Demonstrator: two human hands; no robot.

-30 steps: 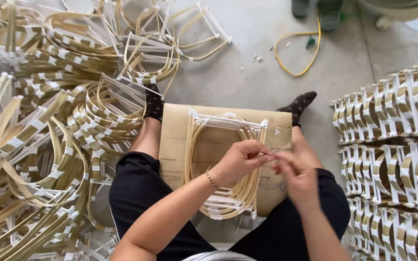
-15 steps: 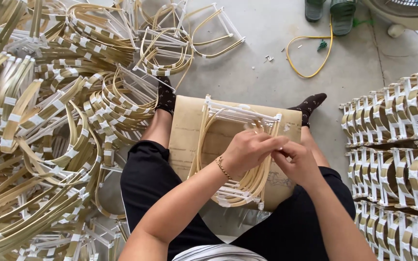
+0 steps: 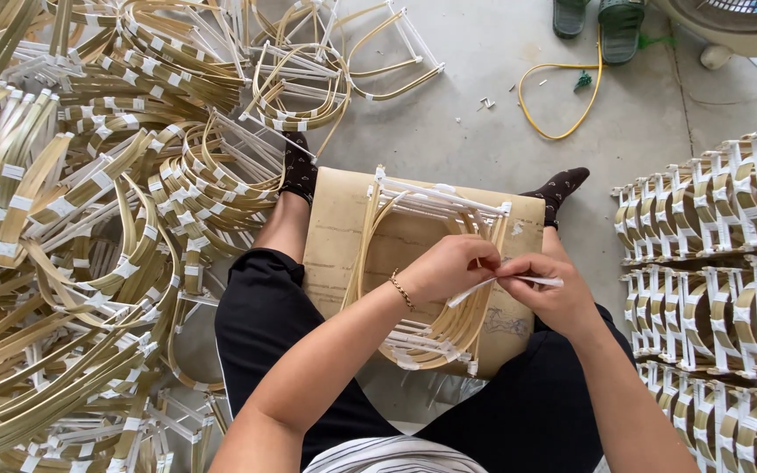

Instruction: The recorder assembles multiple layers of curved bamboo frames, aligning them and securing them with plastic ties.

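Looking down, we saw the left hand (image 3: 449, 267) and right hand (image 3: 547, 293) meeting over a bundle of curved bamboo strips on white rods (image 3: 431, 263), which lay on a tan board (image 3: 335, 236) across the lap, likely to keep the work flat and close. Both sets of fingers were pinched shut on a thin white strip (image 3: 497, 285), held taut between them. A loose pile of bamboo frames (image 3: 72, 236) crowded the left and stacked finished frames (image 3: 720, 263) the right, so open room remained only ahead, on the concrete floor (image 3: 466, 114).
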